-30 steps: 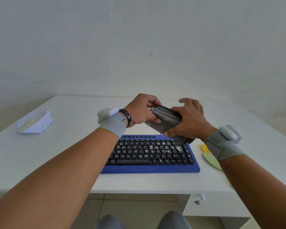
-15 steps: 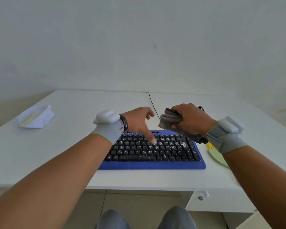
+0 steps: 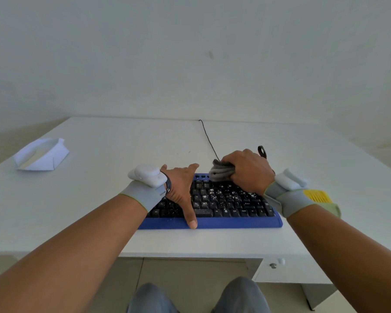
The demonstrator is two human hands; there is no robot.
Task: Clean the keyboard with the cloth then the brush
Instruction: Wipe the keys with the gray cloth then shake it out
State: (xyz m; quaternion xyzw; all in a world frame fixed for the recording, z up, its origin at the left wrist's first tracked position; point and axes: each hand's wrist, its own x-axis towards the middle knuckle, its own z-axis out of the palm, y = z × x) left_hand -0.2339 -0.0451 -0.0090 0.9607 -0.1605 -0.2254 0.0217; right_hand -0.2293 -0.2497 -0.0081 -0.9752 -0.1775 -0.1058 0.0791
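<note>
The keyboard (image 3: 224, 199), blue w/ black keys, is sitting in the middle of the frame on the white table (image 3: 99, 211). White specks are showing on the keys. A black cord (image 3: 207, 138) is running from the keyboard's back toward the wall.

The left hand (image 3: 182, 190) is resting flat on the keyboard's left part, fingers spread & straight, thumb reaching down to the blue front edge. It's holding nothing.

The right hand (image 3: 248, 171) is curling round the grey cloth (image 3: 220, 172) & pressing it on the keyboard's top edge, just right of center. A dark loop is sticking out behind the knuckles.

The brush (image 3: 318, 196), yellow bristles w/ a pale green handle, is lying right of the keyboard, partly hidden by the right wrist.

A folded white paper (image 3: 41, 158) is lying at the left of the frame, well apart from the keyboard.
</note>
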